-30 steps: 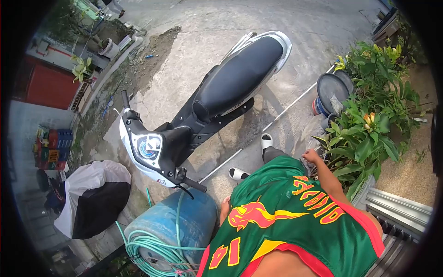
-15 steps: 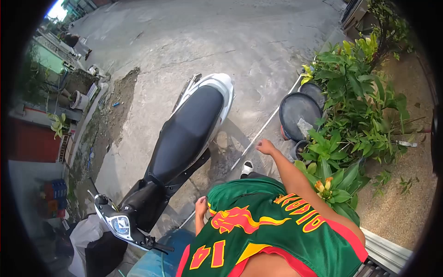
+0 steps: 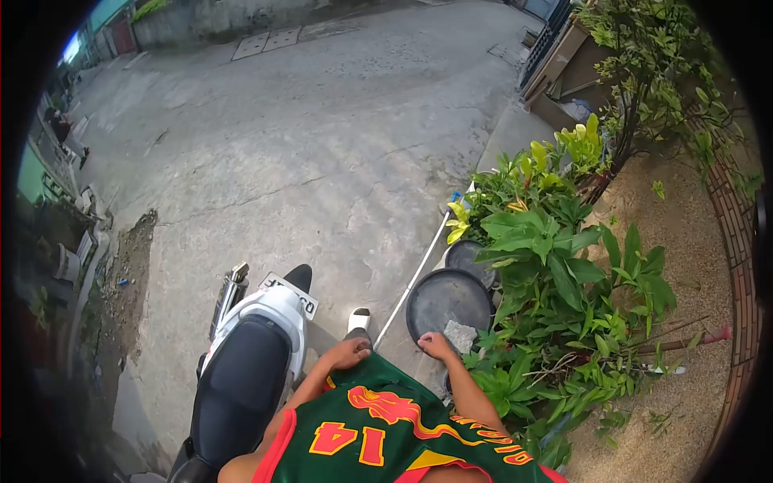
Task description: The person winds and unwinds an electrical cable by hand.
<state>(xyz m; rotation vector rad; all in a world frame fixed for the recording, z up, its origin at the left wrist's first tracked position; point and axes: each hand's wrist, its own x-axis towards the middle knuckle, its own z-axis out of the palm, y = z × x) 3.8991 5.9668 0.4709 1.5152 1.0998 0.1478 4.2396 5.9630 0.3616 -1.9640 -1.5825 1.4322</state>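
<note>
My right hand [image 3: 436, 345] is a loose fist with nothing visible in it. It hangs at the near rim of a round black basin [image 3: 447, 299], right beside a grey block [image 3: 460, 335] lying on that basin. My left hand [image 3: 349, 352] rests by my knee on the green shorts [image 3: 378, 378], fingers curled downward; whether it grips anything is unclear. My foot in a white slipper [image 3: 358, 320] stands just ahead of the left hand.
A parked scooter [image 3: 245, 378] with a black seat stands close on my left. A thin white pipe [image 3: 412, 280] lies on the concrete. Leafy plants [image 3: 555, 266] and a second dark pot [image 3: 467, 256] crowd the right, with gravel and a brick edge [image 3: 725, 217] beyond. Open concrete [image 3: 306, 153] stretches ahead.
The view has swung forward along the scooter from its handlebars to its tail. My right hand has come down from the plants to the black basin, and my left hand has moved to my knee.
</note>
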